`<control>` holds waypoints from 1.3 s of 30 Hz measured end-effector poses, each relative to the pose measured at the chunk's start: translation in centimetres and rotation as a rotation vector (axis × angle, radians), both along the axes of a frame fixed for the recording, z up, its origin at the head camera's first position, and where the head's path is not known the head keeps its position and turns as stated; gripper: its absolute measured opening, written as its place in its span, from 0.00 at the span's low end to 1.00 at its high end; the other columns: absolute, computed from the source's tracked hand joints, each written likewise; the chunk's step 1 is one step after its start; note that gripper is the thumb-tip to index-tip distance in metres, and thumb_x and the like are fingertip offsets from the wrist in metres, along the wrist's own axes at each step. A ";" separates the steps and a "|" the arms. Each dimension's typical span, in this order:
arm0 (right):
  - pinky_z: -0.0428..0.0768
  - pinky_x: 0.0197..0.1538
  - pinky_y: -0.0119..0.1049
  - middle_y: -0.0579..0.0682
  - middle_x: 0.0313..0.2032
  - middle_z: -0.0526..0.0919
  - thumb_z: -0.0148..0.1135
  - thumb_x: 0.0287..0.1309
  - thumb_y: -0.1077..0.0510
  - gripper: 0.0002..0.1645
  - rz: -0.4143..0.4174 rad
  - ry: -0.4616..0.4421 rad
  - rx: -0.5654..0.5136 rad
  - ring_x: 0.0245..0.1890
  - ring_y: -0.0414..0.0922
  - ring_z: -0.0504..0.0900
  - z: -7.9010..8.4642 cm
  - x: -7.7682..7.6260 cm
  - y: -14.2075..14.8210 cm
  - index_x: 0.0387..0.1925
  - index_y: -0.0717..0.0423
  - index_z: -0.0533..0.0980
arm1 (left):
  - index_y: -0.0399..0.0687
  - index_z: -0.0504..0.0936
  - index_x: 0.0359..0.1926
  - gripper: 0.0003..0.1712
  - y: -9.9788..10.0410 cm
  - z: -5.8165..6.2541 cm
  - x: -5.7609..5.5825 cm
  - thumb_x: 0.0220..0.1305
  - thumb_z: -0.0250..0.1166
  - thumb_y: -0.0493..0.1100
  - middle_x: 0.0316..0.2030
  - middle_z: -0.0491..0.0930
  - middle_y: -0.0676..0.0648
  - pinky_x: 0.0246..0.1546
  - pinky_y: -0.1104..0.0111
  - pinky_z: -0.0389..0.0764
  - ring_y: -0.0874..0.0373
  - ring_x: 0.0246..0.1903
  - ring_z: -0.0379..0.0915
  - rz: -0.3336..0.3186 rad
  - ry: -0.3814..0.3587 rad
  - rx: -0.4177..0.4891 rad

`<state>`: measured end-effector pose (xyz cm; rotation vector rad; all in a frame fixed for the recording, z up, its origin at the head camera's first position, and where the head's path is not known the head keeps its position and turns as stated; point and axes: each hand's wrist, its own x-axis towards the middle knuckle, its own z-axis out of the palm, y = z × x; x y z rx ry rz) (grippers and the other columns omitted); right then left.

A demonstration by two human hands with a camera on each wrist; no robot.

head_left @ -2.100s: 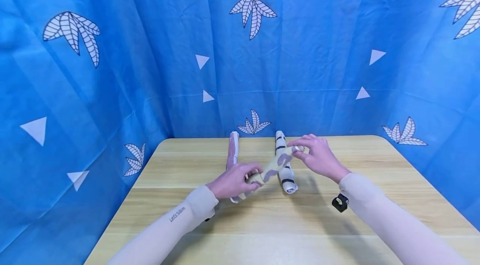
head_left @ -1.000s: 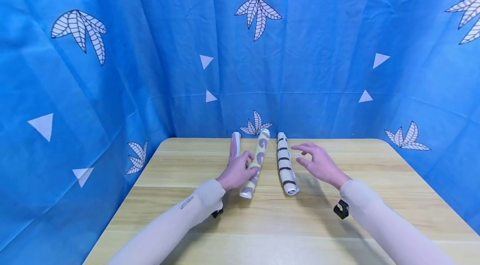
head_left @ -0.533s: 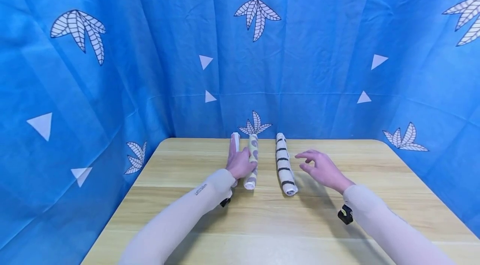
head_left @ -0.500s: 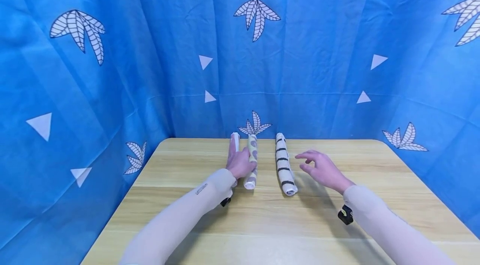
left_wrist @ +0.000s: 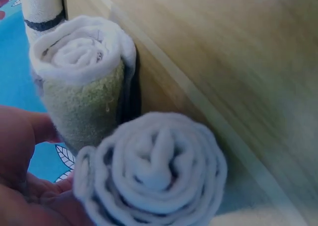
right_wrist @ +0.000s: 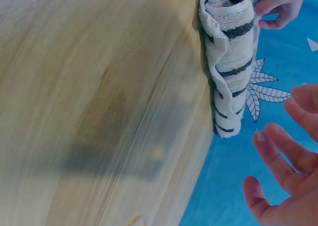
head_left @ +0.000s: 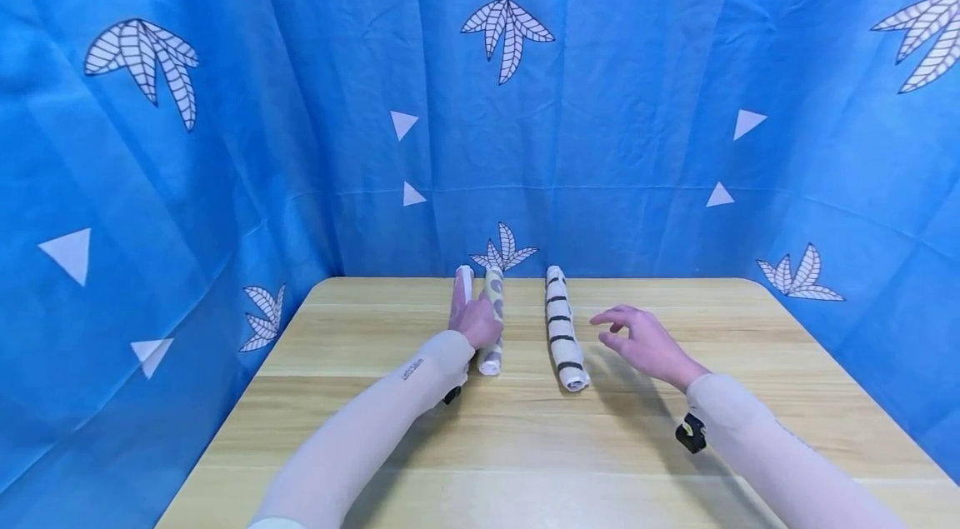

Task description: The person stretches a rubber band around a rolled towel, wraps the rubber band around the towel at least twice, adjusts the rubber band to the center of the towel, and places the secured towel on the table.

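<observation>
Three rolled towels lie on the table. My left hand (head_left: 480, 324) grips the yellow rolled towel (head_left: 491, 362) with grey-purple patches. Directly left of it is the pink-and-white rolled towel (head_left: 461, 296), partly covered by that hand. In the left wrist view, the thumb touches the side of the yellow roll (left_wrist: 82, 107), while the other fingers are partly hidden behind the pink roll's white spiral end (left_wrist: 154, 171). To their right lies the black-striped white rolled towel (head_left: 562, 329). My right hand (head_left: 637, 337) hovers beside it, fingers relaxed and holding nothing.
The wooden table (head_left: 600, 446) has rounded far corners. A blue patterned curtain (head_left: 637, 96) stands directly behind its far edge and along both sides. Black wrist cameras, such as the right one (head_left: 691, 433), hang beneath the cuffs.
The yellow rolled towel, at first stretched between both hands, has come down onto the table and moved left against the pink roll. My right hand has let go and moved slightly nearer me.
</observation>
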<state>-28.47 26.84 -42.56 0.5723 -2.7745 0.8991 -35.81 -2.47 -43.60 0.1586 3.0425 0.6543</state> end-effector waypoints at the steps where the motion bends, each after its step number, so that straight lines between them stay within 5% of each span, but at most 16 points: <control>1: 0.80 0.42 0.42 0.54 0.55 0.82 0.63 0.65 0.58 0.18 0.000 -0.006 -0.003 0.48 0.51 0.81 0.0 0.0 0.1 0.56 0.52 0.81 | 0.39 0.72 0.64 0.30 0.1 0.0 -0.1 0.62 0.66 0.41 0.55 0.83 0.38 0.77 0.54 0.50 0.51 0.79 0.21 0.003 0.001 0.007; 7: 0.79 0.42 0.41 0.52 0.54 0.83 0.63 0.65 0.58 0.17 -0.011 -0.015 -0.011 0.47 0.48 0.80 0.0 0.2 0.6 0.54 0.50 0.82 | 0.40 0.70 0.68 0.35 0.8 0.1 -0.5 0.61 0.67 0.41 0.70 0.69 0.39 0.78 0.52 0.41 0.51 0.77 0.09 0.011 -0.006 0.012; 10: 0.78 0.42 0.41 0.51 0.52 0.84 0.63 0.65 0.59 0.16 -0.015 -0.004 -0.005 0.46 0.48 0.80 0.0 0.2 0.9 0.54 0.50 0.82 | 0.39 0.66 0.71 0.39 1.1 -0.1 -0.8 0.61 0.67 0.42 0.63 0.77 0.39 0.78 0.52 0.43 0.50 0.77 0.11 0.004 -0.007 -0.004; 13: 0.78 0.43 0.41 0.52 0.52 0.84 0.64 0.64 0.59 0.16 -0.023 0.002 0.004 0.45 0.48 0.81 0.0 0.3 1.2 0.53 0.50 0.83 | 0.37 0.64 0.72 0.41 1.2 -0.3 -1.2 0.61 0.67 0.45 0.50 0.85 0.41 0.78 0.52 0.32 0.47 0.78 0.14 -0.014 0.016 -0.063; 15: 0.78 0.43 0.42 0.52 0.52 0.84 0.63 0.65 0.59 0.16 -0.027 0.000 0.015 0.45 0.48 0.81 0.0 0.4 1.5 0.53 0.51 0.83 | 0.38 0.66 0.71 0.40 1.4 -0.4 -1.4 0.62 0.67 0.49 0.40 0.87 0.44 0.76 0.53 0.23 0.45 0.80 0.25 -0.030 0.062 -0.125; 17: 0.78 0.43 0.42 0.53 0.52 0.84 0.63 0.64 0.59 0.16 -0.031 -0.006 0.020 0.45 0.47 0.81 -0.1 0.5 1.8 0.53 0.51 0.83 | 0.38 0.69 0.69 0.38 1.7 -0.4 -1.5 0.62 0.67 0.51 0.35 0.86 0.46 0.74 0.51 0.17 0.44 0.77 0.49 -0.053 0.124 -0.190; 19: 0.77 0.43 0.41 0.53 0.52 0.84 0.64 0.64 0.59 0.16 -0.033 -0.014 0.026 0.44 0.46 0.81 -0.1 0.7 2.1 0.53 0.52 0.83 | 0.39 0.72 0.65 0.35 2.1 -0.2 -1.6 0.62 0.66 0.52 0.34 0.84 0.47 0.75 0.49 0.21 0.45 0.63 0.72 -0.069 0.192 -0.245; 20: 0.77 0.43 0.41 0.53 0.52 0.84 0.64 0.64 0.59 0.16 -0.036 -0.017 0.030 0.44 0.45 0.81 -0.2 0.8 2.3 0.53 0.52 0.83 | 0.39 0.74 0.63 0.33 2.4 -0.1 -1.7 0.62 0.66 0.52 0.33 0.83 0.47 0.77 0.49 0.33 0.47 0.54 0.79 -0.076 0.226 -0.261; 22: 0.77 0.43 0.40 0.52 0.51 0.85 0.64 0.64 0.59 0.16 -0.034 -0.020 0.038 0.42 0.44 0.81 -0.3 0.9 2.6 0.53 0.52 0.83 | 0.39 0.77 0.57 0.27 3.1 0.3 -1.7 0.62 0.65 0.52 0.36 0.82 0.45 0.71 0.50 0.61 0.50 0.40 0.81 -0.097 0.269 -0.275; 24: 0.78 0.42 0.39 0.52 0.50 0.85 0.65 0.64 0.58 0.16 -0.034 -0.029 0.046 0.41 0.42 0.81 -0.4 1.0 2.8 0.52 0.52 0.83 | 0.39 0.79 0.52 0.23 3.9 0.7 -1.9 0.63 0.64 0.51 0.37 0.81 0.44 0.52 0.53 0.80 0.51 0.37 0.79 -0.113 0.287 -0.266; 26: 0.78 0.43 0.39 0.52 0.50 0.85 0.65 0.63 0.58 0.16 -0.027 -0.039 0.058 0.40 0.42 0.81 -0.5 1.0 3.0 0.52 0.53 0.83 | 0.41 0.80 0.48 0.20 4.8 1.0 -2.2 0.63 0.63 0.52 0.39 0.81 0.43 0.35 0.56 0.83 0.50 0.37 0.78 -0.132 0.278 -0.243; 34: 0.78 0.42 0.40 0.53 0.51 0.85 0.64 0.65 0.59 0.16 -0.030 -0.091 0.097 0.40 0.42 0.81 -0.4 1.1 3.2 0.53 0.56 0.83 | 0.50 0.79 0.26 0.19 7.8 1.7 -3.7 0.67 0.60 0.58 0.36 0.83 0.47 0.47 0.54 0.81 0.51 0.38 0.80 -0.183 0.080 -0.199; 39: 0.78 0.39 0.36 0.53 0.49 0.86 0.64 0.64 0.60 0.14 -0.006 -0.097 0.116 0.38 0.42 0.80 -0.7 1.2 3.1 0.51 0.57 0.83 | 0.50 0.82 0.35 0.20 9.2 1.5 -4.9 0.69 0.59 0.60 0.39 0.82 0.47 0.35 0.62 0.77 0.53 0.36 0.77 -0.157 -0.081 -0.097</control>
